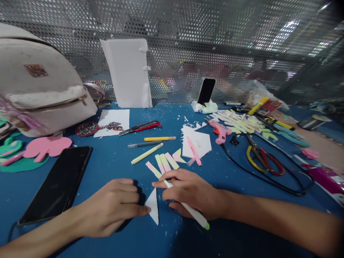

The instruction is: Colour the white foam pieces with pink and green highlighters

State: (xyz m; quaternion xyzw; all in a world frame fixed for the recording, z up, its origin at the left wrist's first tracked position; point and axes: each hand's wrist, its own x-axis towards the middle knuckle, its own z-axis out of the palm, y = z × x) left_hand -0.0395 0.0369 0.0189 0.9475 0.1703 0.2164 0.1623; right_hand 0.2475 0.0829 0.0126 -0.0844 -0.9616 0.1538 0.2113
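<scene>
My left hand [118, 204] has its fingers curled, and its thumb presses on the edge of a small white triangular piece [153, 209] lying on the table. Held between the fingers of my right hand [188, 193] is a white marker with a green tip and green end [197, 216], lying slantwise. The index finger reaches the top corner of the triangle. Just beyond that hand lie several pink-and-yellow strips [162, 163] and a coloured pointed piece [178, 156]. Part of the marker's barrel is hidden by my fingers.
Yellow [159, 138], grey [145, 144] and pale-yellow [147, 153] markers lie ahead, with a red cutter [142, 127] behind. A phone [57, 182] and backpack [45, 82] are left. Right are a pink glue gun [221, 132], its cable, scissors [263, 157] and a strip pile [239, 121].
</scene>
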